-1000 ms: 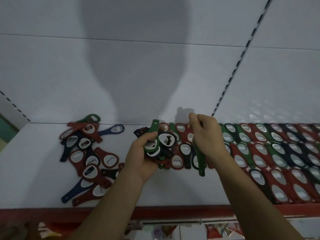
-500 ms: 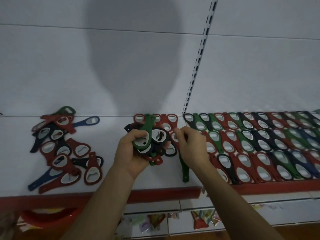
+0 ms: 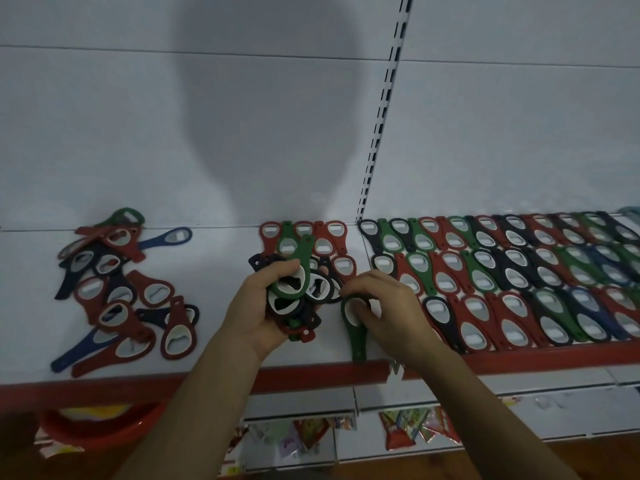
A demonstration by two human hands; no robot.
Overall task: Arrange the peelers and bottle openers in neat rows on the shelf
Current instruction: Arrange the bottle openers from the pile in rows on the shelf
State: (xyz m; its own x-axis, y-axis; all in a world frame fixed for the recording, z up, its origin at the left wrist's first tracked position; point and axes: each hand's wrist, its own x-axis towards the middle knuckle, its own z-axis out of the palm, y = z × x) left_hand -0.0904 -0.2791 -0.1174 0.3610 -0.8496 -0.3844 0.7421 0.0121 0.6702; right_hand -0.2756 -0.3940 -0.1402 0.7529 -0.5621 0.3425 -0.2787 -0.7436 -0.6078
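- Bears, on the white shelf (image 3: 214, 258) right of the slotted upright (image 3: 379, 133), overlapping rows of bottle openers (image 3: 519, 271) in red, green, black and blue, three rows deep.
- Carries, just left of the upright's foot against the back wall, a short row (image 3: 304, 237) of red and green ones.
- Keeps, well left of the upright, a loose pile (image 3: 114, 289) of red and navy pieces with one green at the back, all crossed and tilted.
- Grips, in the left hand (image 3: 256, 313) left of the upright, a thick bundle (image 3: 298, 289), fingers curled round it, a green one uppermost.
- Pinches, with the right hand (image 3: 388, 306) below the upright's foot, the oval head of a green opener (image 3: 356, 337); handle flat on the shelf, tip just beside the red front lip (image 3: 311, 375).
- Shows matte plastic teardrop bodies, tapering handles with a small hole, dull grey metal ovals inset.
- Holds, under the shelf far lower left of the upright, a round red basin (image 3: 97, 427) with something yellow inside.
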